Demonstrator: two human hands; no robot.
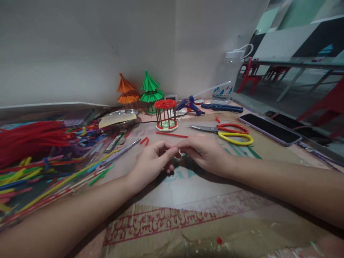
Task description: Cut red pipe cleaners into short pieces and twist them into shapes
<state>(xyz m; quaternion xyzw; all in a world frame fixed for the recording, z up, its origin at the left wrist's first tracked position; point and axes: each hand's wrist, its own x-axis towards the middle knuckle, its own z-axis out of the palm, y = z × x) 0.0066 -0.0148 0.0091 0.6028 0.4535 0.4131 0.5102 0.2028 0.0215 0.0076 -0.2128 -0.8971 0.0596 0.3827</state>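
My left hand [154, 160] and my right hand [205, 154] meet over a translucent sheet [199, 186], fingertips almost touching. Both are closed in a pinch, and whatever sits between the fingers is too small and hidden to name. Just beyond them lies a red pipe-cleaner strip [172, 134]. Behind it stands a small round frame [166, 115] with a red top ring, thin brown posts and a pale base edged in red. Scissors [225, 132] with one red and one yellow handle lie beyond my right hand. Short red pieces [144, 141] rest beyond my left hand.
Orange [125, 91] and green [151, 91] tiered-roof models stand by the wall. A blue glue gun [190, 105], blue-handled pliers [222, 108], a clear jug [225, 77] and a phone [269, 129] are at the back and right. Colourful pipe cleaners [32, 143] crowd the left.
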